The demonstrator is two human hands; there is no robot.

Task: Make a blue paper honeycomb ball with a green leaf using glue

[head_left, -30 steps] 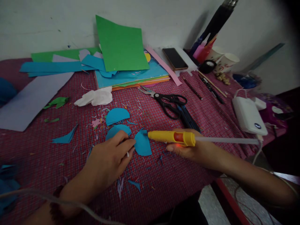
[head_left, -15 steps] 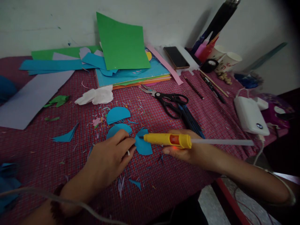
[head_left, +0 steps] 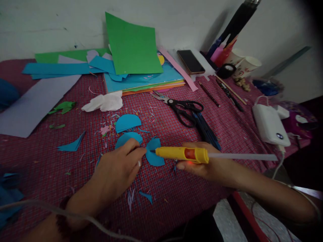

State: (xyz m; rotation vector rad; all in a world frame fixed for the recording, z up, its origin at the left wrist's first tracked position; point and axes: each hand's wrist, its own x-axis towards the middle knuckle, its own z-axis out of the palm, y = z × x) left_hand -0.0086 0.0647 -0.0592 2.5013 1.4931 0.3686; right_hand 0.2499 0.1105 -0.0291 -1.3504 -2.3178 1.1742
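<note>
My right hand [head_left: 205, 166] is wrapped round a yellow hot glue gun [head_left: 171, 153], with a pale glue stick [head_left: 242, 156] jutting from its back end. The gun's dark nozzle points left over a blue paper cutout [head_left: 156, 159] lying on the cloth. The fingertips of my left hand [head_left: 121, 164] are closed at the left edge of that cutout, pinning it there. Just beyond the left hand sits a blue rounded paper piece [head_left: 130, 137], partly covered by the fingers. Farther back lies a stack of blue half circles [head_left: 128, 122].
Black-handled scissors [head_left: 185, 106] lie behind the glue gun. Paper scraps and a crumpled white tissue [head_left: 103, 102] dot the checked cloth [head_left: 101, 191]. A phone [head_left: 191, 62], paper cups [head_left: 247, 65] and a white power bank [head_left: 270, 124] stand right. A cable [head_left: 85, 220] crosses the front left.
The glue gun's nozzle has shifted slightly down along the blue cutout's left edge, and its rear has dipped a little. My left hand stays almost in place at the cutout's edge.
</note>
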